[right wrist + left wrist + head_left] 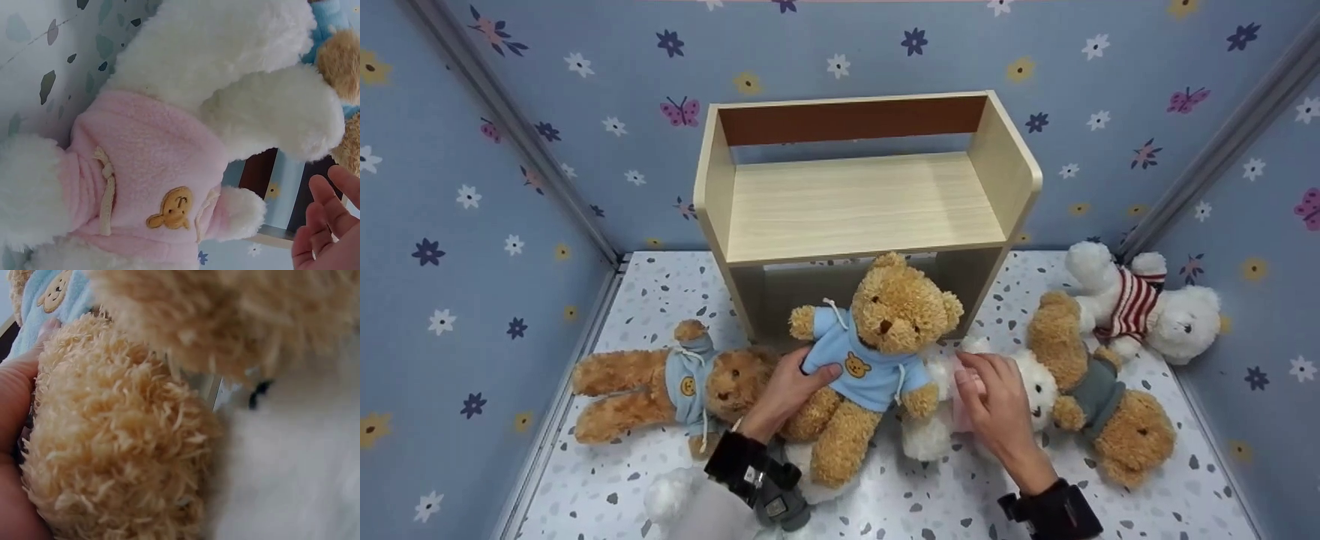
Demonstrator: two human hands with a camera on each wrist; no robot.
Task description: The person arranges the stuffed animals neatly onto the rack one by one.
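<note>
In the head view, a curly tan teddy bear (870, 379) in a light blue hoodie is held upright, leaning a little, before the shelf. My left hand (789, 391) grips it at its side, thumb over the hoodie's front. The left wrist view is filled by the bear's tan fur (118, 433), with the left thumb along its edge. A white teddy bear (146, 152) in a pink hoodie lies on the floor to the right. Above it hovers my right hand (999, 405), fingers loosely bent and holding nothing; it covers part of that bear in the head view.
A pale wooden shelf unit (870, 202) stands against the back wall. On the left lies a brown bear (690, 386) in blue. A bear in a dark green shirt (1099, 394) and a white bear in red stripes (1140, 307) lie right. White plush (669, 495) shows near the left forearm.
</note>
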